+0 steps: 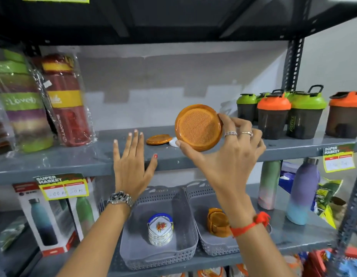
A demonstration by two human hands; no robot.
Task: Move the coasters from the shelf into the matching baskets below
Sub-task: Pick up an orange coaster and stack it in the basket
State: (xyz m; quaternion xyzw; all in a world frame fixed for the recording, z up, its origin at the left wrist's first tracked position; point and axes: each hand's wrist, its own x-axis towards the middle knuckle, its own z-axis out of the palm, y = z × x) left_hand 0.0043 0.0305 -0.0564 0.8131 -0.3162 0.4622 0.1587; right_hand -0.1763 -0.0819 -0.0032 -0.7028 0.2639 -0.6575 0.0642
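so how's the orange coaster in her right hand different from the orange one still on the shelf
The held orange coaster is gripped on edge by the right hand, its textured face toward the camera; the shelf coaster lies flat, untouched. The held one is lifted off the shelf; the other rests on it. Both are round and orange.

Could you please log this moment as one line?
right hand: holds round orange plastic coaster | left hand: open, empty | second orange coaster: on shelf | target: right grey basket

White coaster [173, 141] mostly hidden behind the held orange coaster [198, 127].
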